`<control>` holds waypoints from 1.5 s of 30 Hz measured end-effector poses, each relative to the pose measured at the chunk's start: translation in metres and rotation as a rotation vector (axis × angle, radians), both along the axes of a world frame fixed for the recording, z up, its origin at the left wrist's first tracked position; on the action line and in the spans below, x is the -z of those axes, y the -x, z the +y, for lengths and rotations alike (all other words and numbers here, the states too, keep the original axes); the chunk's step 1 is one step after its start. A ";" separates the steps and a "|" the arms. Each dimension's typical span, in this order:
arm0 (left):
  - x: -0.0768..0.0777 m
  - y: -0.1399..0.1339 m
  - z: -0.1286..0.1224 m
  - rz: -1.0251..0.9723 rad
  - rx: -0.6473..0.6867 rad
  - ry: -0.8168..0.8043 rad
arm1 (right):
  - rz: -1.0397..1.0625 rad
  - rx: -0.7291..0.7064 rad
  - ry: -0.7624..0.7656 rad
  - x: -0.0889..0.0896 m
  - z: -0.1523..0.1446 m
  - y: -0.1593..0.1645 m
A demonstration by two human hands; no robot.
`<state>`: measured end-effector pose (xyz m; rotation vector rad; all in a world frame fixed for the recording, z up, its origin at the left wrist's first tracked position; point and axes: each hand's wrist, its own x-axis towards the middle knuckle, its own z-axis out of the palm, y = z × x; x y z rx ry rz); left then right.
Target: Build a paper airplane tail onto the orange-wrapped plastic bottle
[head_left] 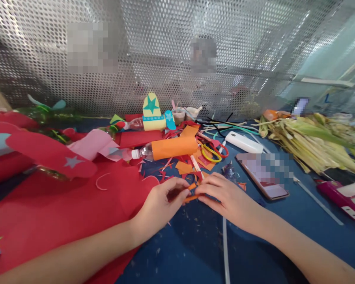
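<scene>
Both my hands meet over the blue table, pinching small strips of orange paper (191, 198) between thumbs and fingertips. My left hand (162, 201) closes on the left end, my right hand (221, 195) on the right end. Fingers partly hide the paper's shape. Just beyond lies a plastic bottle (144, 152) with a white cap, its body wrapped in orange paper (174, 147). Orange and red paper scraps (184, 167) are scattered around it. Scissors with yellow handles (211, 154) and a pair with red handles (224, 150) rest among the scraps.
Red paper sheets (77, 217) cover the left side. A phone (262, 175), a white glue gun (244, 142) and a magenta device (341, 199) lie to the right. Dried corn husks (310, 138) pile up behind them. A decorated bottle (136, 124) stands near the perforated metal wall (159, 47).
</scene>
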<state>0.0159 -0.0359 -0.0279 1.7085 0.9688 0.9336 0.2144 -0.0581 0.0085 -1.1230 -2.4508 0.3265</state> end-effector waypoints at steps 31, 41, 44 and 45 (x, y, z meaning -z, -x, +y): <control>-0.010 -0.006 0.000 -0.421 0.321 0.888 | 0.627 0.253 0.628 0.012 -0.002 0.008; -0.008 -0.009 -0.002 -0.393 0.286 0.875 | 0.602 0.233 0.707 0.013 -0.001 0.005; -0.007 -0.008 -0.002 -0.378 0.285 0.862 | 0.594 0.229 0.691 0.014 0.000 0.006; -0.007 -0.008 -0.002 -0.374 0.289 0.860 | 0.597 0.225 0.686 0.014 0.000 0.006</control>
